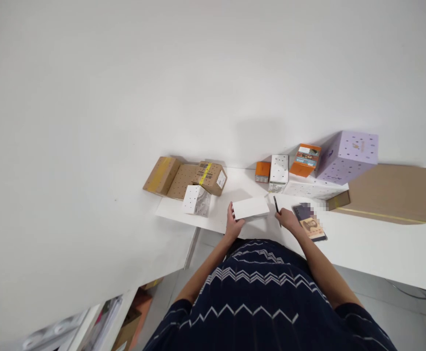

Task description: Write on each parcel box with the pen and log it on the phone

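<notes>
My left hand [233, 223] grips the left end of a small white box [251, 207], thumb along its near side and fingers at its far left edge. The box is held over the white table near its front edge, plain top facing up. A slim black pen [276, 204] is in my right hand [287, 219], its dark upper end sticking out past my closed fingers. The pen stands just right of the box, apart from it. To the right of my right hand lies a flat, dark-edged item with a printed picture [312, 227], partly blurred out.
On the left stand brown cartons [211, 178] with yellow tape and a dotted white box [195, 200]. Along the wall are orange boxes [262, 171], a white box [279, 169] and a tall purple box [357, 148]. A large flat carton [399, 195] lies right.
</notes>
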Tool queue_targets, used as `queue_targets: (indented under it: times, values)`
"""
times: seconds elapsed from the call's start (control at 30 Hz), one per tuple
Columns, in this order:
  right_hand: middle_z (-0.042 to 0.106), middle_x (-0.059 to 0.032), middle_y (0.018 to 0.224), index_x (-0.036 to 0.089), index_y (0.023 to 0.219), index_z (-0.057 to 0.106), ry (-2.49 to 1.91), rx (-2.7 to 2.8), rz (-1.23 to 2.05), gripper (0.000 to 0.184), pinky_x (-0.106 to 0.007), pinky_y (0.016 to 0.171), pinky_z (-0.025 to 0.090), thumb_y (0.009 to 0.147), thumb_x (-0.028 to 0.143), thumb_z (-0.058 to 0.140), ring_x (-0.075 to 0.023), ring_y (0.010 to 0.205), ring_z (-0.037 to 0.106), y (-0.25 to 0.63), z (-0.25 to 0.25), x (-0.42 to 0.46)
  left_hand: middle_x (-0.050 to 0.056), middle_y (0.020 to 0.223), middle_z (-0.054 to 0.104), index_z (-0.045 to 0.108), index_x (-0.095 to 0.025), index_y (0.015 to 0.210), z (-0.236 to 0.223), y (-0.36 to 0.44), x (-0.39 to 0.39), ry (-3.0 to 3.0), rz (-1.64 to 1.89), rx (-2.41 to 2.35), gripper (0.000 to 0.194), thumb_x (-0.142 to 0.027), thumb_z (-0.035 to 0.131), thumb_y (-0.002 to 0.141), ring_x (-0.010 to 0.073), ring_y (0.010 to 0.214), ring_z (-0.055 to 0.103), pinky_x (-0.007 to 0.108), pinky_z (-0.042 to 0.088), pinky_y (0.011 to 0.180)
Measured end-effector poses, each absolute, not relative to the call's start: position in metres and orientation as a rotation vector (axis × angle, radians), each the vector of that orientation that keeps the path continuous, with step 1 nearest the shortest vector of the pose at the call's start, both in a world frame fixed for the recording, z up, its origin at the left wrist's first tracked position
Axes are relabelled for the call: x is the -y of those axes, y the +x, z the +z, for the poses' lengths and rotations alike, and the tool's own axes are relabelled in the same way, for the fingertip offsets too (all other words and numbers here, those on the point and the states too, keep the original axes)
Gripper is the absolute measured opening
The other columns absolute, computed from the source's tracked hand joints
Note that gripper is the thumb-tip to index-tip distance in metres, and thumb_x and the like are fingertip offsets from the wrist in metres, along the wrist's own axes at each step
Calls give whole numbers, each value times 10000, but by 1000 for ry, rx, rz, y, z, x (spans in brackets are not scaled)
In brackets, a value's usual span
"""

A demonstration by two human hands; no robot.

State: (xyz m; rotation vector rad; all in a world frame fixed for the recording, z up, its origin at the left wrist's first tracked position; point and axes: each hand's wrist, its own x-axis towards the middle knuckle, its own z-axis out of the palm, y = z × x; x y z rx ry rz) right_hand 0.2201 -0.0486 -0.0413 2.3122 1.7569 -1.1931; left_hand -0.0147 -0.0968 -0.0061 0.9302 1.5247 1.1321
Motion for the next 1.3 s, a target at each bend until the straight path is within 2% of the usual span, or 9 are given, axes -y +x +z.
queue_targets:
  times: [0.07, 0.17, 0.27, 0.4, 0.47, 0.57, 0.7, 0.93, 1.3]
  values:
    - [680, -101, 716, 150, 823, 602, 2439, -1803, -1303, 209, -283, 603, 474, 810, 306, 463, -195, 646, 652, 227, -24, 49, 143, 1325, 437, 344, -202, 1375, -3, -14, 101, 1013, 1229, -1600, 808, -148, 629, 622, 282, 1204, 467, 411, 394, 1006]
    - [626, -20, 612, 189, 816, 532, 2836, -1889, -1619, 144, -248, 500, 442, 761, 317, 494, -146, 509, 577, 233, 8, 50, 144, 1320, 439, 494, -186, 1267, 5, -13, 108, 1385, 1342, -1625, 608, -169, 602, 669, 306, 1286, 369, 464, 266, 1102]
    - [548, 45, 560, 227, 797, 462, 3026, -2070, -1984, 107, -234, 491, 428, 720, 275, 519, -125, 492, 530, 225, 42, 48, 131, 1213, 533, 619, -212, 1131, 11, -10, 112, 1753, 1205, -1441, 440, -180, 593, 693, 318, 1234, 421, 504, 266, 1097]
    - [590, 31, 646, 225, 825, 498, 2630, -2241, -2586, 89, -265, 547, 464, 772, 294, 475, -119, 520, 541, 191, 72, 45, 101, 1149, 597, 656, -250, 1111, 8, -1, 110, 1914, 999, -1266, 417, -165, 571, 711, 297, 1176, 488, 484, 310, 1081]
    - [636, 1, 743, 216, 875, 550, 2317, -2328, -2678, 153, -295, 627, 492, 782, 305, 467, -133, 609, 582, 170, 75, 46, 89, 1133, 615, 662, -262, 1104, 4, 2, 108, 1907, 980, -1255, 427, -155, 575, 699, 290, 1173, 502, 479, 312, 1086]
    - [646, -6, 788, 213, 882, 581, 2082, -2438, -2481, 181, -298, 682, 491, 758, 296, 478, -145, 696, 595, 144, 66, 47, 87, 1100, 638, 677, -247, 1050, -3, 3, 105, 1976, 1028, -1276, 392, -154, 565, 686, 273, 1138, 537, 476, 364, 1054]
    - [613, 16, 705, 211, 831, 571, 2097, -2606, -2039, 144, -272, 624, 458, 750, 294, 485, -143, 645, 560, 129, 48, 47, 110, 1049, 646, 658, -183, 982, -12, 1, 103, 2409, 1125, -1277, 324, -145, 484, 711, 253, 1075, 564, 458, 484, 909]
    - [563, 19, 630, 207, 732, 554, 2234, -2757, -1725, 144, -256, 594, 423, 778, 298, 452, -138, 586, 508, 126, 42, 49, 108, 986, 635, 623, -173, 935, -8, -2, 103, 2572, 1300, -1189, 287, -83, 432, 740, 213, 1074, 554, 407, 528, 859]
    - [573, 18, 664, 207, 734, 571, 2100, -2824, -1640, 154, -244, 628, 419, 790, 282, 447, -138, 618, 517, 125, 40, 49, 109, 963, 626, 627, -170, 912, -3, -3, 104, 2556, 1285, -1185, 267, -72, 443, 744, 217, 1044, 555, 412, 541, 842]
